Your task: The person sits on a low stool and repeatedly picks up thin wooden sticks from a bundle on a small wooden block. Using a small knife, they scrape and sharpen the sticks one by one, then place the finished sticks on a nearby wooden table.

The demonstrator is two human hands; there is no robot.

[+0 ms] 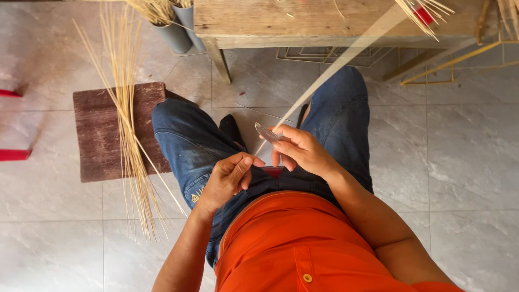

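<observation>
I sit in blue jeans and an orange shirt, looking down at my lap. My right hand (303, 150) grips a small knife (268, 133) with a pale blade, pressed against a long thin bamboo strip (346, 57) that runs up and right toward the wooden table. My left hand (230, 176) pinches the near end of the strip just below the blade, fingers closed. The strip looks blurred along its length.
A bundle of thin bamboo slivers (130, 124) lies across a dark brown low stool (100, 135) at my left knee. A wooden table (303, 21) stands ahead, with grey buckets (175, 32) of strips, a yellow metal frame (448, 65) and a wire rack beneath. Red objects (13, 154) at far left.
</observation>
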